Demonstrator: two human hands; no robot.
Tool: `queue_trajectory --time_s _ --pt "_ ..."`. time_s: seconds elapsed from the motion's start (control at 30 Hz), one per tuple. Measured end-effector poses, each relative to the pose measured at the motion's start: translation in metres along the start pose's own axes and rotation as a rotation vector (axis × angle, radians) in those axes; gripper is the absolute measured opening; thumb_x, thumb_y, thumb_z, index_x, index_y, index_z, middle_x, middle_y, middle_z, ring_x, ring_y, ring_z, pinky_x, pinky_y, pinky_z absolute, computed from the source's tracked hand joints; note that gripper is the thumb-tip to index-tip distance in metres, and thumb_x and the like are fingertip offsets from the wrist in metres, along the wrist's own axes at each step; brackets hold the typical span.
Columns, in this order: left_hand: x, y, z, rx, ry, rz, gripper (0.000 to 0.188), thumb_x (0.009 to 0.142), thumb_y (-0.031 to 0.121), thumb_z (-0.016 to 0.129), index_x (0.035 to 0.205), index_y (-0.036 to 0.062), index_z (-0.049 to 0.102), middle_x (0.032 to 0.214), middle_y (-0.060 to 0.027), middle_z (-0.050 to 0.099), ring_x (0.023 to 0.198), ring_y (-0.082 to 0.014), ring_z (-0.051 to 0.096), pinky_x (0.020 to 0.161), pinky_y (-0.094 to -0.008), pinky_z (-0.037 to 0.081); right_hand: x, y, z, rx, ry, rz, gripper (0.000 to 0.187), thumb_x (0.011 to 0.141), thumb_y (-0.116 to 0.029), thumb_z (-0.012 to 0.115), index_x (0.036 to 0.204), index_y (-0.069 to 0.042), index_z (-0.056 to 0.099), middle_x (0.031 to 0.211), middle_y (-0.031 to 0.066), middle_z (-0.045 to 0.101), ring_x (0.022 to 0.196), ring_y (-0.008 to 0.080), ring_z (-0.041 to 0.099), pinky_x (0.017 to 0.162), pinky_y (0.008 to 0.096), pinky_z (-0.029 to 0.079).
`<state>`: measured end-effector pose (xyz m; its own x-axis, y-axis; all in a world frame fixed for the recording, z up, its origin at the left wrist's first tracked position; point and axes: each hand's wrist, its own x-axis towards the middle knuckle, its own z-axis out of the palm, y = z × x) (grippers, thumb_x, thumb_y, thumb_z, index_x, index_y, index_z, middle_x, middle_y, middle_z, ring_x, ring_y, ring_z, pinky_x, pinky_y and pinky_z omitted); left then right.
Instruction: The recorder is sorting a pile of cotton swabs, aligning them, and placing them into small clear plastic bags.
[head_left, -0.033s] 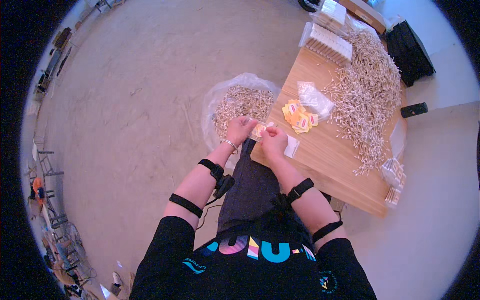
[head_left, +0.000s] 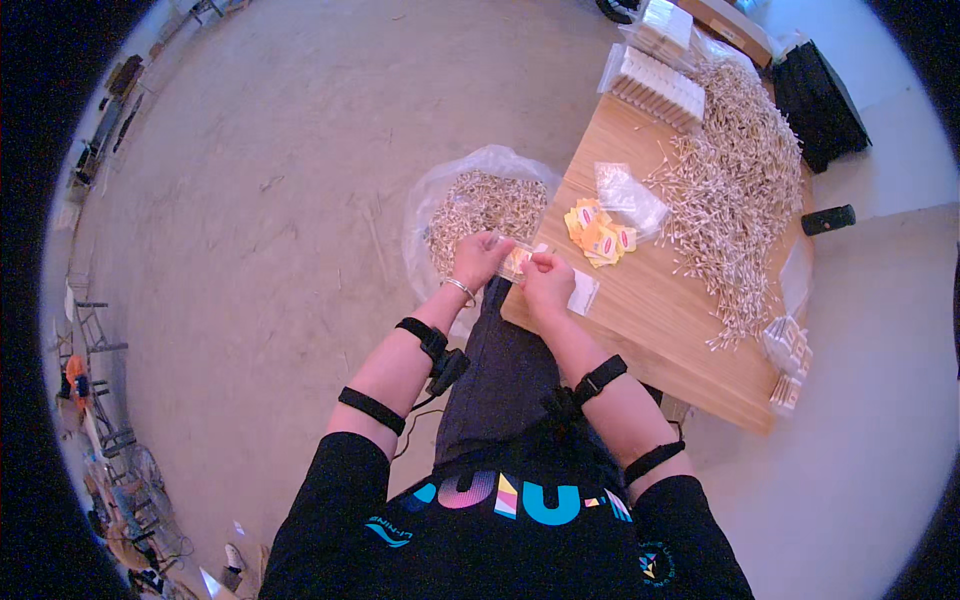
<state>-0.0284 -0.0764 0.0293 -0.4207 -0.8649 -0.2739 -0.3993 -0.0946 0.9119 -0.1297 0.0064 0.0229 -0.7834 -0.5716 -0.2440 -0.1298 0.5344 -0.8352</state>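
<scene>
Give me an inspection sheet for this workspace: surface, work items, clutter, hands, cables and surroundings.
Surface: wooden table, pale grain visible.
Work items: clear packet in hand; yellow cards and loose cotton swabs heaped on the table.
Clutter: clear plastic packaging beside the cards; stray swabs around the heap.
Hands: left hand and right hand both grip the packet.
Cables: thin dark cable near the left forearm.
Surroundings: swab-filled plastic bag beside the table; black case near the wall.

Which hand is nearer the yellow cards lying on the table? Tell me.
Right. The right hand is below and left of the yellow cards in the picture, apart from them; the left hand is farther left.
</scene>
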Motion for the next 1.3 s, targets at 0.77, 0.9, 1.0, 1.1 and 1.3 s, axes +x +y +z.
queue_trajectory --time_s 0.77,0.9,1.0,1.1,1.3 --pt "-0.002 0.011 -0.001 0.095 -0.039 -0.048 0.025 0.080 0.026 0.064 0.078 0.0012 0.066 0.065 -0.0039 0.063 0.057 -0.0082 0.053 0.054 -0.0281 0.043 0.000 0.030 -0.100 -0.484 -0.131 -0.643 0.017 0.076 -0.010 0.061 0.092 -0.011 0.065 0.086 0.0094 0.058 0.082 0.0253 0.058 0.071 0.0381 0.047" --pt "0.003 -0.005 -0.002 -0.015 -0.050 -0.098 0.031 0.079 0.031 0.064 0.079 0.0006 0.066 0.067 -0.0095 0.065 0.062 -0.0139 0.059 0.060 -0.0319 0.046 -0.026 0.038 -0.121 -0.646 -0.275 -1.038 0.030 0.072 -0.011 0.061 0.102 -0.014 0.061 0.104 0.0083 0.054 0.096 0.0299 0.052 0.084 0.0419 0.042" --pt "0.011 -0.012 -0.006 0.227 -0.062 -0.080 0.035 0.078 0.036 0.063 0.080 0.0006 0.066 0.071 -0.0135 0.065 0.064 -0.0210 0.061 0.063 -0.0356 0.047 -0.042 0.042 -0.128 -0.688 -0.350 -1.070 0.036 0.071 -0.014 0.061 0.107 -0.017 0.061 0.115 0.0064 0.051 0.103 0.0305 0.050 0.088 0.0431 0.041" --pt "0.013 -0.011 -0.004 0.373 -0.027 -0.076 0.039 0.077 0.040 0.062 0.081 0.0010 0.066 0.073 -0.0160 0.065 0.067 -0.0279 0.063 0.065 -0.0391 0.047 -0.046 0.047 -0.136 -0.637 -0.443 -1.062 0.034 0.071 -0.017 0.063 0.105 -0.019 0.062 0.119 0.0061 0.050 0.107 0.0309 0.049 0.090 0.0426 0.041" --pt "-0.016 0.008 0.016 0.817 0.436 0.593 0.068 0.072 0.027 0.065 0.128 0.0013 0.038 0.129 -0.0231 0.041 0.122 -0.0384 0.036 0.103 -0.0456 0.029 -0.020 0.077 -0.182 -0.471 -0.136 -0.888 0.026 0.078 -0.019 0.061 0.104 -0.016 0.063 0.121 0.0123 0.049 0.108 0.0321 0.048 0.094 0.0448 0.037"
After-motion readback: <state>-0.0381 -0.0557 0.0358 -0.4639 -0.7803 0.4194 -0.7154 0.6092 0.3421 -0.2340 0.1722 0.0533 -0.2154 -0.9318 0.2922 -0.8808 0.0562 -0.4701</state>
